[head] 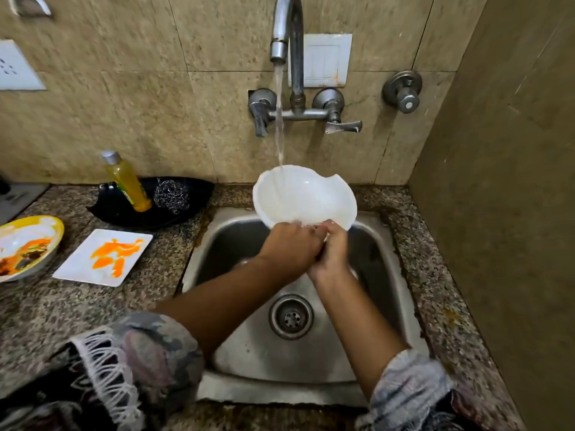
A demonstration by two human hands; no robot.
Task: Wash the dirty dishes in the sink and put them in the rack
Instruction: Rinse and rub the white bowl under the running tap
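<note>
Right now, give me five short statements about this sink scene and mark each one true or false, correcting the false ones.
1. Water from the tap runs into the white bowl. True.
2. Only the left hand holds the bowl. False: the right hand grips its near rim too.
3. The square plate on the counter is clean. False: it carries orange smears.
4. The yellow soap bottle and the steel scrubber sit in a black dish left of the sink. True.
5. The sink is piled with dishes. False: its basin shows only the drain; the dirty round bowl waits on the counter.
</note>
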